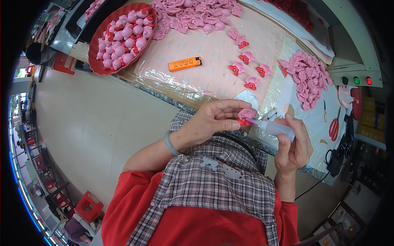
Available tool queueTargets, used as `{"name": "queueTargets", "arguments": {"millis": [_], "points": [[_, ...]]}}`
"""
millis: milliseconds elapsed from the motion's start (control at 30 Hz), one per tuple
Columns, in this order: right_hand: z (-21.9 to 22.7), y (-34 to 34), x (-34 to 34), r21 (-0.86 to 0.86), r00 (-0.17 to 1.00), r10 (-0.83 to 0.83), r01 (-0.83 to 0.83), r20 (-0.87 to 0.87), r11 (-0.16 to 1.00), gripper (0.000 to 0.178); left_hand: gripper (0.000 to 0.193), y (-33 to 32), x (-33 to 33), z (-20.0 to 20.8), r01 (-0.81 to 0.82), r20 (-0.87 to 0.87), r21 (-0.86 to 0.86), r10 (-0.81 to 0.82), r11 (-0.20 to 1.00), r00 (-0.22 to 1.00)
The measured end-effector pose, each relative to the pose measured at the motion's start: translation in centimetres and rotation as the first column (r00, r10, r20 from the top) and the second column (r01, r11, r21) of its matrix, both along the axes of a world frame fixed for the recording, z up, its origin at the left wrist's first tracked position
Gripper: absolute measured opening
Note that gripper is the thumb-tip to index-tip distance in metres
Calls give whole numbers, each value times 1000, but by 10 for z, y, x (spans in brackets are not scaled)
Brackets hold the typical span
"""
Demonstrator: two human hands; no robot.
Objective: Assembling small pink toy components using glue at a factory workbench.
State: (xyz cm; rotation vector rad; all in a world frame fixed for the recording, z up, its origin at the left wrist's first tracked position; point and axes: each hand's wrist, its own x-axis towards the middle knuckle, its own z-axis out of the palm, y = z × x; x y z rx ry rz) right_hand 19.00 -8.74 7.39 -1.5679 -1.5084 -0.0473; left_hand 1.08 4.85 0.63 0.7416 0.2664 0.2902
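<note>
Between its thumb and fingers, my left hand (pixel 207 121) pinches a small pink piece (pixel 247 112) with a red bow (pixel 243 122) at its lower edge. My right hand (pixel 296 143) grips a translucent squeeze bottle (pixel 279 130) lying on its side. The bottle's thin purplish nozzle (pixel 253 121) points left and reaches the bow. Whether it touches the bow or only overlaps it I cannot tell. Beyond my hands, several similar pink pieces with red bows lie spaced out on the table, one of them (pixel 251 83) closest to my left hand.
A red bowl (pixel 93 53) of round pink pieces with red parts stands at the far left. Pink pieces are heaped at the back (pixel 184 16) and right (pixel 308 78). An orange lighter (pixel 184 64) lies mid-table. Red-handled scissors (pixel 334 129) and a black cord (pixel 340 151) are at the right.
</note>
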Motion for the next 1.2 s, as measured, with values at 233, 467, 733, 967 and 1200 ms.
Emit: {"name": "queueTargets", "arguments": {"millis": [233,467,733,967,1200], "points": [[0,2,0,-6,999,8,-7,41,1000,39,51,1,0,-1,0,-6,4,0,1000,1000],[3,3,-2,-2,997,11,-11,74,1000,38,51,-1,1,-3,-14,-14,6,14,1000,1000],[4,3,-4,-1,996,19,-19,83,1000,37,51,-1,1,-3,-6,-21,13,6,1000,1000],[2,2,-3,-2,997,15,-15,72,1000,36,51,-1,1,-4,-4,-14,16,4,1000,1000],[0,2,-3,12,998,6,-7,60,1000,37,51,-1,1,-3,5,-21,2,-5,1000,1000]]}}
